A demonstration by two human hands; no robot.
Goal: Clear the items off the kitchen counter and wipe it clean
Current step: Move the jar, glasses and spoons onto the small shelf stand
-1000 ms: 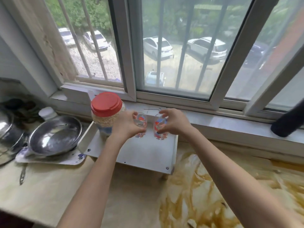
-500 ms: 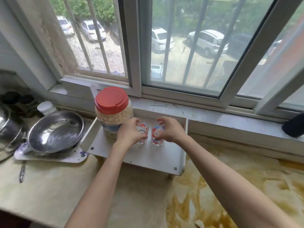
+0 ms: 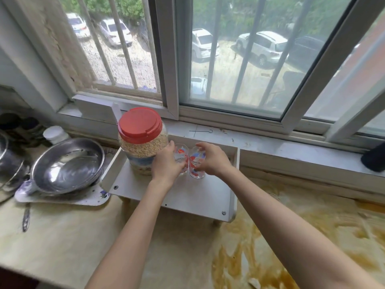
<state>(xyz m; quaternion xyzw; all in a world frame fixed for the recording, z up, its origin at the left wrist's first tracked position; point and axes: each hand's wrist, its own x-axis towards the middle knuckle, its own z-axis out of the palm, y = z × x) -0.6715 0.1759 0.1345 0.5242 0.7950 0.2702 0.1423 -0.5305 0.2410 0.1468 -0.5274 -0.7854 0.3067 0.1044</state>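
Two small clear glasses with red and blue patterns stand side by side on a low white shelf (image 3: 187,197) by the window sill. My left hand (image 3: 166,163) wraps the left glass (image 3: 181,153), and my right hand (image 3: 211,160) wraps the right glass (image 3: 195,166). Both glasses rest upright on the shelf, touching each other. A large grain jar with a red lid (image 3: 141,140) stands just left of them on the same shelf. The beige counter (image 3: 62,236) carries a wide brown smear (image 3: 291,236) at the right.
A steel bowl (image 3: 66,165) sits on a patterned tray (image 3: 89,198) at the left, with a steel pot (image 3: 8,163) and a white-capped container (image 3: 55,133) behind. A utensil (image 3: 26,217) lies on the counter. A dark object (image 3: 374,157) rests on the sill, far right.
Both hands lowered the two glasses from above the shelf down onto it, next to the jar. The hands still wrap the glasses.
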